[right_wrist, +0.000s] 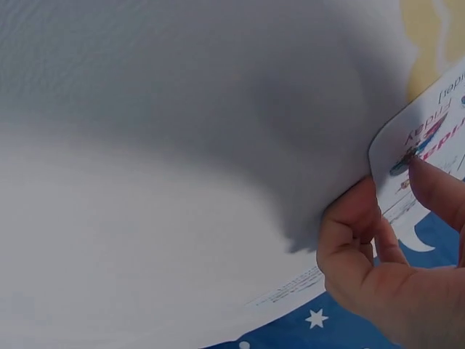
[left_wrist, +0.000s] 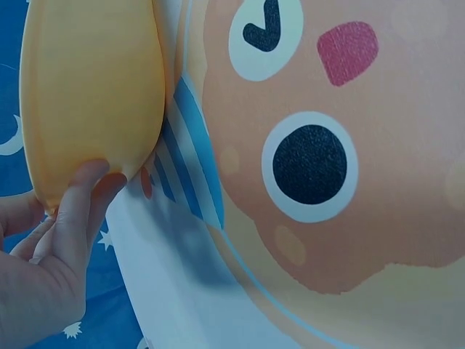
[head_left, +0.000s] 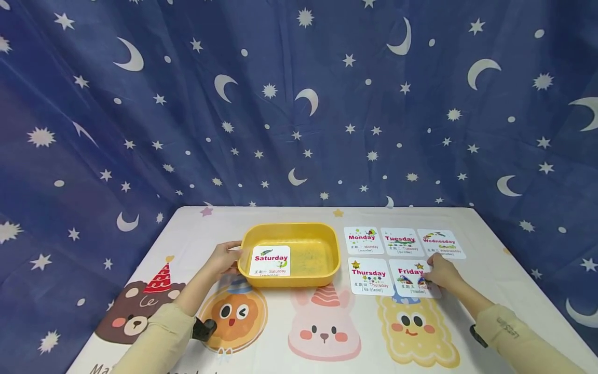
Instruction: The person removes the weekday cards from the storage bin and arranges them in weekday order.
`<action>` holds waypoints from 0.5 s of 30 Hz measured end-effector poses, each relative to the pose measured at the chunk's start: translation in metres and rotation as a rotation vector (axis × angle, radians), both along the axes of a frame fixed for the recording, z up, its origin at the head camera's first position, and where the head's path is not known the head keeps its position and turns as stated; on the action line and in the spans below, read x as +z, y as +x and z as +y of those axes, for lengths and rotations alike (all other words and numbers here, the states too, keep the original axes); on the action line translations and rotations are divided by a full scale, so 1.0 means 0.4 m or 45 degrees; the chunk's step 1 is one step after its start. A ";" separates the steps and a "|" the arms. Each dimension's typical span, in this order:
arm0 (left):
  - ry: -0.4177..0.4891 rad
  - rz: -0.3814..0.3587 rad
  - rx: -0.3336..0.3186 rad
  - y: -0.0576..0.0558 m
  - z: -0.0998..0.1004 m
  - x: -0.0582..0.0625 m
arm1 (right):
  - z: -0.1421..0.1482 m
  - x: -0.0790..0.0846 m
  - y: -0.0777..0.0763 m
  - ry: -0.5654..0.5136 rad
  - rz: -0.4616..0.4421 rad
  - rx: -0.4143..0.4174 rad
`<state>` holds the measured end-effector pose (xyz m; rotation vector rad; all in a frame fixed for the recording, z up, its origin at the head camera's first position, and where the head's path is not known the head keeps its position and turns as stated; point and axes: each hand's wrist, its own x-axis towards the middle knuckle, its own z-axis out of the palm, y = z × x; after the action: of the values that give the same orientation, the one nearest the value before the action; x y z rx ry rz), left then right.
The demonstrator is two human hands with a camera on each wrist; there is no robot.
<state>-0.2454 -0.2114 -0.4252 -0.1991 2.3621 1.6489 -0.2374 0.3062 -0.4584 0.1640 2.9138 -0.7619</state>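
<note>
My left hand (head_left: 227, 259) holds the left end of a shallow yellow plastic tray (head_left: 322, 280). In the left wrist view its fingers press the outer wall (left_wrist: 87, 87) near the rim. Inside the tray, toward its left, lies a white card printed "Saturday" (head_left: 270, 262). On the right, my right hand (head_left: 444, 272) pinches the right edge of the "Friday" card (head_left: 408, 275). The right wrist view has the thumb (right_wrist: 436, 190) over that card's printed face, with curled fingers at its edge.
Above the Friday card lie cards reading "Monday" (head_left: 363, 246), "Tuesday" (head_left: 402, 248) and "Wednesday" (head_left: 444, 246). A "Thursday" card (head_left: 371, 284) sits left of Friday. Cartoon figures decorate the white tablecloth (head_left: 280, 322); a blue star-and-moon curtain (head_left: 299, 171) hangs behind.
</note>
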 end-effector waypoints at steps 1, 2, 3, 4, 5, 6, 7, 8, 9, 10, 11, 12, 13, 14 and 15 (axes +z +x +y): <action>-0.003 -0.003 0.002 -0.001 -0.001 0.001 | 0.001 0.000 -0.003 -0.014 -0.017 -0.005; -0.005 -0.007 0.004 -0.002 -0.001 0.002 | 0.001 0.002 -0.005 -0.027 -0.034 -0.010; -0.006 -0.008 0.005 -0.003 -0.002 0.003 | 0.003 0.004 -0.008 -0.044 -0.051 -0.013; -0.003 -0.010 0.006 -0.002 -0.002 0.004 | 0.004 0.007 -0.009 -0.060 -0.070 -0.018; -0.004 -0.011 0.006 -0.002 -0.003 0.003 | 0.005 0.012 -0.010 -0.082 -0.091 -0.021; -0.003 -0.011 0.008 -0.002 -0.003 0.003 | 0.007 0.017 -0.012 -0.107 -0.106 -0.026; -0.003 -0.010 0.007 -0.002 -0.003 0.004 | 0.008 0.023 -0.014 -0.128 -0.117 -0.028; -0.002 -0.009 0.011 -0.002 -0.003 0.004 | 0.010 0.029 -0.016 -0.143 -0.118 -0.026; 0.000 -0.007 0.014 -0.002 -0.003 0.004 | 0.012 0.033 -0.018 -0.158 -0.114 -0.021; -0.002 -0.008 0.016 -0.002 -0.003 0.004 | 0.013 0.038 -0.020 -0.175 -0.114 -0.022; -0.006 -0.011 0.015 -0.002 -0.003 0.004 | 0.015 0.040 -0.022 -0.192 -0.105 -0.022; -0.006 -0.014 0.017 -0.002 -0.003 0.004 | 0.017 0.043 -0.025 -0.205 -0.097 -0.024; -0.006 -0.019 0.017 -0.002 -0.002 0.004 | 0.018 0.047 -0.027 -0.216 -0.095 -0.024; -0.002 -0.022 0.021 -0.003 -0.001 0.004 | 0.018 0.050 -0.031 -0.227 -0.096 -0.025; 0.005 -0.024 0.017 -0.004 -0.001 0.005 | 0.017 0.054 -0.034 -0.243 -0.099 -0.032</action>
<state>-0.2470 -0.2117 -0.4234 -0.2294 2.3486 1.6507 -0.2512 0.3128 -0.4369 0.2062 2.7517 -1.0074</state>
